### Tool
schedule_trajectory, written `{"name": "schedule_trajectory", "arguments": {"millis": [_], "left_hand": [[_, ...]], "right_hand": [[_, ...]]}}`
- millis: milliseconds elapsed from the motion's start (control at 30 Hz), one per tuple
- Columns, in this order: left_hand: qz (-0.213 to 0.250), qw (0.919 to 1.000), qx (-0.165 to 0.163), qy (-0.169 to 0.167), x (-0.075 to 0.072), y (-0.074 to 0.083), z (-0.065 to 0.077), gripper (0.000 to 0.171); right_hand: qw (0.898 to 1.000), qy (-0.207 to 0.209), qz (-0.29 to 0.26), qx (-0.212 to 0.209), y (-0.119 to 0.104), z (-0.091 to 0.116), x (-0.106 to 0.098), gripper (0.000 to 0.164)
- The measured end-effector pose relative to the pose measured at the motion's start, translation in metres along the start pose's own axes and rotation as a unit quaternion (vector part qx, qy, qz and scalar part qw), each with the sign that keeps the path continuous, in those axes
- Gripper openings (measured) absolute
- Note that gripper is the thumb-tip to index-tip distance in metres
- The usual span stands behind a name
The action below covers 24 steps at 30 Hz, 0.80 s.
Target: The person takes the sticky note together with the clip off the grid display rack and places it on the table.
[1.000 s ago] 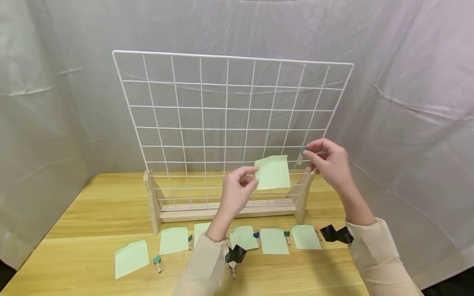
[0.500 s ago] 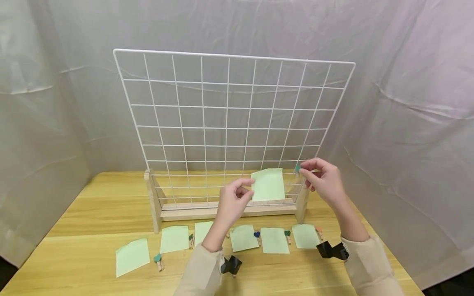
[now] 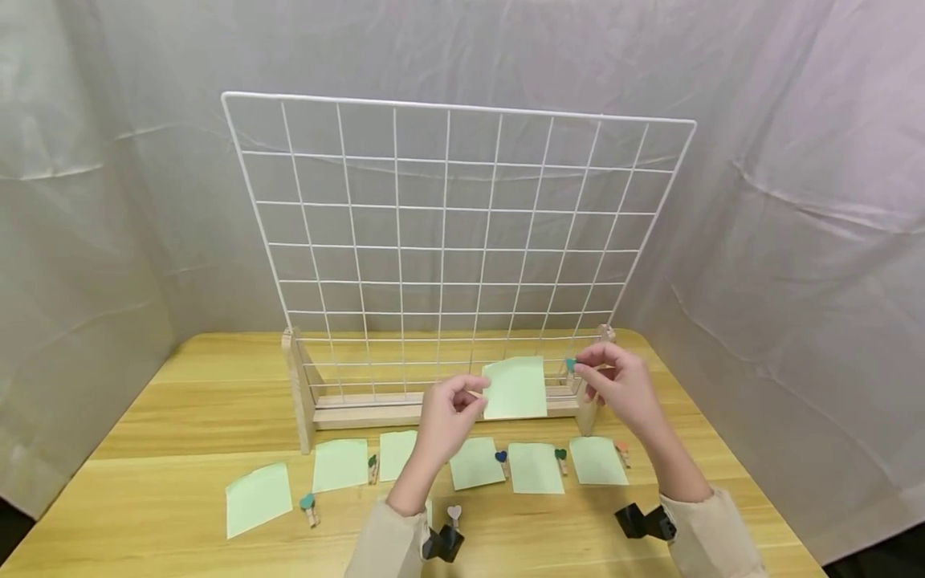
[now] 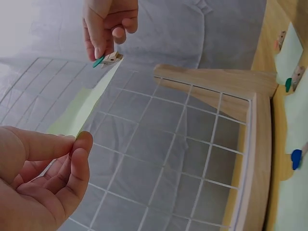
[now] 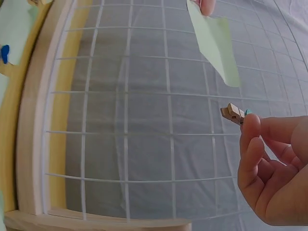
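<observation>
My left hand (image 3: 450, 413) pinches the left edge of a pale green sticky note (image 3: 516, 389) between thumb and forefinger. The note hangs in front of the lower right part of a white wire grid (image 3: 441, 250). To its right, my right hand (image 3: 620, 384) pinches a small wooden clothespin (image 3: 571, 369) that bears a teal heart. In the right wrist view the clothespin (image 5: 233, 113) stands apart from the note (image 5: 216, 45), its wooden end pointing away from the fingers. From the left wrist, the note (image 4: 89, 106) appears nearly edge-on, pinched at its near corner.
A wooden stand (image 3: 448, 413) holds the grid upright on the wooden table (image 3: 181, 433). Before it lie several green notes (image 3: 536, 469) in a row. Heart clothespins lie among them, among them a blue one (image 3: 502, 459), a white one (image 3: 454, 514) and a teal one (image 3: 307, 507).
Both hands have come down and slightly left, carrying the sticky note and the clothespin lower in front of the grid. The white-heart clothespin shows more clearly beside the left wrist.
</observation>
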<state>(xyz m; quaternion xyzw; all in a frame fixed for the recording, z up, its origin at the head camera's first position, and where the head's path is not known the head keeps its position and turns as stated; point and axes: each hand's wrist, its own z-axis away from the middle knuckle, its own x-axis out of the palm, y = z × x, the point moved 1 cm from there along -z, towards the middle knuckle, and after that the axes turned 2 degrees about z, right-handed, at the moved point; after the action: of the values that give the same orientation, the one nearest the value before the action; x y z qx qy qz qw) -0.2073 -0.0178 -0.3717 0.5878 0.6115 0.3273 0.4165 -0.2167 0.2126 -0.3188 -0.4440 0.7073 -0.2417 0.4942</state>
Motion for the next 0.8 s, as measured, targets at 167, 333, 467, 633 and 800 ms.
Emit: {"name": "schedule_trajectory", "arguments": {"millis": [167,333,467,633,800], "left_hand": [[0.002,0.9998,-0.017,-0.003,-0.001,-0.007,0.007,0.016],[-0.012,0.9994,-0.03,-0.012,-0.003,-0.013,0.013,0.013],[-0.017,0.999,-0.033,-0.024,-0.004,-0.017,0.017,0.011],[-0.019,0.9984,-0.037,-0.037,-0.005,-0.02,0.022,0.011],[-0.02,0.9974,-0.045,-0.053,-0.007,-0.025,0.027,0.011]], "right_hand": [[1.0,-0.005,-0.007,0.01,0.006,0.008,0.005,0.01],[0.999,-0.016,-0.015,0.036,0.011,0.017,0.011,0.01],[0.998,-0.022,-0.028,0.056,0.015,0.023,0.015,0.01],[0.997,-0.025,-0.038,0.061,0.021,0.028,0.017,0.009],[0.996,-0.034,-0.036,0.074,0.028,0.035,0.02,0.008]]}}
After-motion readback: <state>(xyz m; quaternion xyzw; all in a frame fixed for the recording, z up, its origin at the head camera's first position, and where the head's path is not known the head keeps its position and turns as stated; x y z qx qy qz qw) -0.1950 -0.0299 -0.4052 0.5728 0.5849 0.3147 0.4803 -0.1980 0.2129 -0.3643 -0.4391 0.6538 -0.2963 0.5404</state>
